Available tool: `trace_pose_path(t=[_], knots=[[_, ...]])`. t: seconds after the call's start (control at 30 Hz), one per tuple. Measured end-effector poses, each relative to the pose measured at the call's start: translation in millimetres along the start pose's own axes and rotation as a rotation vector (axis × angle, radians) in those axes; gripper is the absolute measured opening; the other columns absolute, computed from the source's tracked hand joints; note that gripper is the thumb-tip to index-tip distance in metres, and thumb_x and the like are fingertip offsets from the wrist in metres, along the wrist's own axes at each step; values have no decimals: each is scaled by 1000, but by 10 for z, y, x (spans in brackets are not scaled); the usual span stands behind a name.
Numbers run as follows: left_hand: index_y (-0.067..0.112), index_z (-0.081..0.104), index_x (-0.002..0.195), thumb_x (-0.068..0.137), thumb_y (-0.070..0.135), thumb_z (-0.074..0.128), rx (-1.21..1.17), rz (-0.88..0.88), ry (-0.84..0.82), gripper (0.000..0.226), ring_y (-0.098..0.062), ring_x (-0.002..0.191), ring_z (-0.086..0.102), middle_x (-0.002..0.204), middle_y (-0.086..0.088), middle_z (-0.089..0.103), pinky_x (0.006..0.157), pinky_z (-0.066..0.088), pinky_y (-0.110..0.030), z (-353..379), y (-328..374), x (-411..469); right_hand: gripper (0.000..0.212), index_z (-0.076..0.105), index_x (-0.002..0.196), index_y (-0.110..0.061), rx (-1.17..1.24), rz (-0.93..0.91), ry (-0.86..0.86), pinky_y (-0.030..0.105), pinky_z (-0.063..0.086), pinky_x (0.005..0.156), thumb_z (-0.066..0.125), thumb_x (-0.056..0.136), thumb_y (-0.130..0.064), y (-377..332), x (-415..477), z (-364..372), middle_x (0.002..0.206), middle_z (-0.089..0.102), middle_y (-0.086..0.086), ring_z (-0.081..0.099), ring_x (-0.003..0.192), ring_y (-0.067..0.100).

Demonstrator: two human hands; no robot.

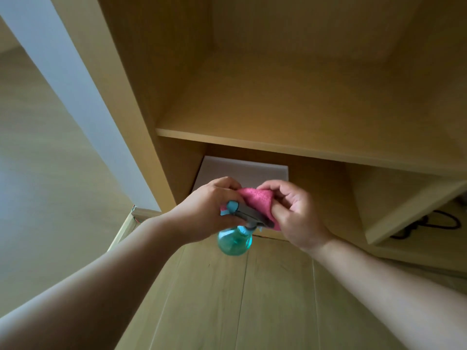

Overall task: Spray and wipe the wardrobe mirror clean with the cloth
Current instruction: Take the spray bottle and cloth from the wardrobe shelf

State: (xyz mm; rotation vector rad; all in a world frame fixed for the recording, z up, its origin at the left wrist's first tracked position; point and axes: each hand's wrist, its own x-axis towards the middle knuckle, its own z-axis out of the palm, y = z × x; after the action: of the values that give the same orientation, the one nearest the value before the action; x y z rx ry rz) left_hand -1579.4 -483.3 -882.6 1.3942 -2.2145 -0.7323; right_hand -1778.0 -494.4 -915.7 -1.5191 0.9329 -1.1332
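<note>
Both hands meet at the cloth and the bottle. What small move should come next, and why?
Probably the right hand should pull the pink cloth free. It pinches the cloth, while the left hand grips the spray bottle with the cloth bunched against its trigger head; separating them readies both.

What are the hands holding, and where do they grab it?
The left hand grips the teal plastic spray bottle at its top, by the grey trigger head. The right hand pinches the bunched pink cloth at its right side.

A bunched pink cloth [257,197] sits just behind the grey trigger of a teal spray bottle [233,241] hanging neck-up.
</note>
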Motion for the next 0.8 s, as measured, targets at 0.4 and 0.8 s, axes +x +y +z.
trace_pose_path(t=[0.4,0.8], knots=[[12,74,93,70,15,85,-135,127,223,26,-10,84,64,95,1,64,77,54,-31,-824,1167,682,26,66,106,-19,-133,-269,84,30,52,78,48,90,-26,-1422,505,-628,101,69,-2,65,96,17],[41,48,97,65,16,88,-394,99,337,57,0,74,68,90,22,69,60,51,-14,-3163,3074,1189,55,58,117,-33,-266,-217,56,24,53,92,68,82,9,-4570,1198,-1144,115,67,-9,65,108,7]])
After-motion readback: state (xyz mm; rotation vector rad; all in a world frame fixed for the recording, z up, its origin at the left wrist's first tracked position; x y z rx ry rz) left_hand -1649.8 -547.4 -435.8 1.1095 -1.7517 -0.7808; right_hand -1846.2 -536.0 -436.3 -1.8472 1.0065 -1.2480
